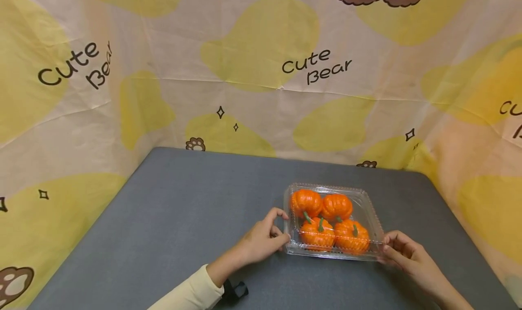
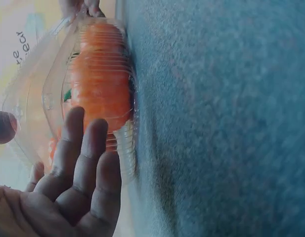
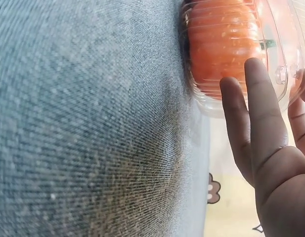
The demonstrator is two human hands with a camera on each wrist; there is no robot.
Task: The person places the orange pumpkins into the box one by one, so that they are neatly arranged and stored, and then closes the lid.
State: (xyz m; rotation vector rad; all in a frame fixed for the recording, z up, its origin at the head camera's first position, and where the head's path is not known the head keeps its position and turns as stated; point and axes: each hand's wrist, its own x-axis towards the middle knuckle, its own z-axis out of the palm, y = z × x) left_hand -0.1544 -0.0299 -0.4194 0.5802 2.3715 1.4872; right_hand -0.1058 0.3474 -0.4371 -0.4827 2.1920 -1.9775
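Observation:
A clear plastic clamshell box [image 1: 371,210] sits on the grey cloth-covered table, right of the middle, with several small orange pumpkins [image 1: 352,237] with green stems inside. My left hand [image 1: 261,237] holds the box's left side by its edge, index finger and thumb at the rim. In the left wrist view, the other fingers [image 2: 95,153] of that hand reach along the ribbed side wall. At the near right corner my right hand [image 1: 408,251] pinches the rim between thumb and fingers. Two of its fingers [image 3: 263,108] lie against the side wall in the right wrist view.
Grey cloth [image 1: 183,201] covers the table. A patterned curtain [image 1: 253,74] with "Cute Bear" lettering hangs behind it and along both sides. A small black object [image 1: 238,292] shows beside the left sleeve [image 1: 195,289].

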